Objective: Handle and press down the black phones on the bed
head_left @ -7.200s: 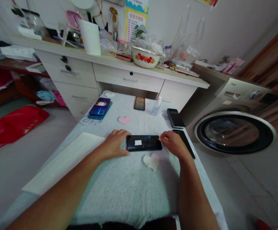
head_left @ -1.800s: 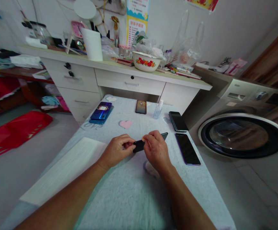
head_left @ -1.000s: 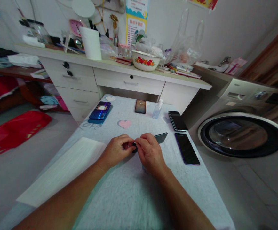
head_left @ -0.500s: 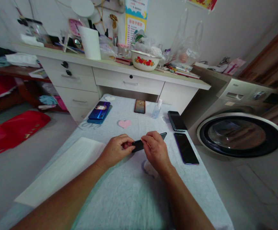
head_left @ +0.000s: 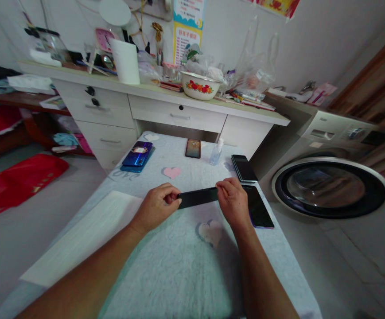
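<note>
A dark, flat phone [head_left: 197, 198] spans the space between my two hands, its long side running left to right over the cloth. My left hand [head_left: 161, 206] pinches its left end between thumb and fingers. At the right end, my right hand [head_left: 232, 199] has its fingertips closed at the upper edge, and whether they also hold a thin film there is too small to tell. Just behind my right hand lies a black-screened phone [head_left: 260, 208] with a purple edge, partly covered by the hand. Further back are stacked phones [head_left: 245, 168] with dark screens.
On the patterned cloth [head_left: 185, 274] lie blue phones [head_left: 137, 155], a brown phone or case [head_left: 192, 148], a clear spray bottle [head_left: 216, 153] and a long pale board [head_left: 86, 239]. A white desk [head_left: 179, 116] stands behind, a washing machine [head_left: 328, 186] to the right.
My right hand has moved right, from the middle of the phone to its right end. The phone's dark face now shows more fully, while my left hand has shifted slightly left.
</note>
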{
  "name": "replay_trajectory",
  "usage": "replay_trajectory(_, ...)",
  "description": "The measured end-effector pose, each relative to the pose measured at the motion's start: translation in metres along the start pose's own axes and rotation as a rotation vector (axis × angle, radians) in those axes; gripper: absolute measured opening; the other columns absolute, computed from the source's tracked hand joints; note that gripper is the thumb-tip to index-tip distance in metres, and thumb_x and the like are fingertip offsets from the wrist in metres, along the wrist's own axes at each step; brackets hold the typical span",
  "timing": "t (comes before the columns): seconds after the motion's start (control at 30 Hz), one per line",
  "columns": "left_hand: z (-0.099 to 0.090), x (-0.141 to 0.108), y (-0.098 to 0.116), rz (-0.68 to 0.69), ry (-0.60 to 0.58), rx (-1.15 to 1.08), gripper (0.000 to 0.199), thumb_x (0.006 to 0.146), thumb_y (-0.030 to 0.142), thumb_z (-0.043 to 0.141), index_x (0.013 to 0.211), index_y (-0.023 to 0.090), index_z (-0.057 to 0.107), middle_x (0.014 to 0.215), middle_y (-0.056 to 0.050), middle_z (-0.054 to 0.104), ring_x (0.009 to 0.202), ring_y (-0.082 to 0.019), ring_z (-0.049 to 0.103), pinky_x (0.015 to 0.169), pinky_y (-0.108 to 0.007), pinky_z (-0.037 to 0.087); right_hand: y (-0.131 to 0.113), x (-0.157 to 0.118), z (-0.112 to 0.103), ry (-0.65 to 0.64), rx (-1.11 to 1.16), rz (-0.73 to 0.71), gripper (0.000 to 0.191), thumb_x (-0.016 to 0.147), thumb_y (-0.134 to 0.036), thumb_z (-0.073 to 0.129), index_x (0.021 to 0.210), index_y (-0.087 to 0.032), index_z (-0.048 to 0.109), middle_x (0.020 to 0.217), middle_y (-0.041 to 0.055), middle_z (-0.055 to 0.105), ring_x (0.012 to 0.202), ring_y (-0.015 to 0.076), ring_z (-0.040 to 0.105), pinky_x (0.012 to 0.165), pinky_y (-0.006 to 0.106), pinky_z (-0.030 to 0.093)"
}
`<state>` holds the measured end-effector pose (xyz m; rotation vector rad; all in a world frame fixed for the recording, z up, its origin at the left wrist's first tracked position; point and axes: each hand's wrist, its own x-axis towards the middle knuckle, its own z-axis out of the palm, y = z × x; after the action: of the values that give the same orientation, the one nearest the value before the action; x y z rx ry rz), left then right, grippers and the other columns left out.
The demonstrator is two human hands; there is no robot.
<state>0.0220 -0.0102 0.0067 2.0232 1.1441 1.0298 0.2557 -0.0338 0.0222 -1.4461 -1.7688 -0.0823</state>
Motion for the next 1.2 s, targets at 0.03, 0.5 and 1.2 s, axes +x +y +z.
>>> replay_trajectory(0.03, 0.000, 0.000, 0.000, -0.002, 0.003, 0.001, 0.005, 0.074, 0.016, 0.061, 0.077, 0.017, 0.064, 0.070, 0.003, 0.055, 0.061, -0.010, 0.053, 0.059, -0.023, 0.043, 0.002, 0.000, 0.000, 0.009, -0.009, 0.011, 0.019, 0.083, -0.012, 0.052, 0.089, -0.018, 0.068, 0.088, 0.0061, 0.059, 0.084, 0.0184, 0.057, 0.078, 0.030, 0.046)
replay_trajectory(0.5, -0.001, -0.001, -0.001, 0.003, 0.008, 0.021, 0.006, 0.075, 0.016, 0.060, 0.078, 0.017, 0.064, 0.071, 0.003, 0.053, 0.062, -0.010, 0.053, 0.060, -0.023, 0.043, -0.025, -0.007, 0.018, -0.002, 0.033, -0.040, 0.020, 0.087, -0.012, 0.048, 0.092, -0.019, 0.066, 0.091, 0.0072, 0.058, 0.086, 0.0193, 0.055, 0.078, 0.032, 0.047)
replay_trajectory(1.2, 0.004, 0.001, -0.002, -0.011, -0.076, -0.057, 0.010, 0.079, 0.022, 0.059, 0.071, 0.017, 0.062, 0.071, 0.002, 0.052, 0.066, -0.012, 0.051, 0.060, -0.024, 0.040, -0.067, -0.015, 0.035, -0.138, 0.138, -0.239, 0.023, 0.092, -0.015, 0.045, 0.095, -0.023, 0.067, 0.094, 0.0062, 0.060, 0.088, 0.0184, 0.054, 0.079, 0.030, 0.047)
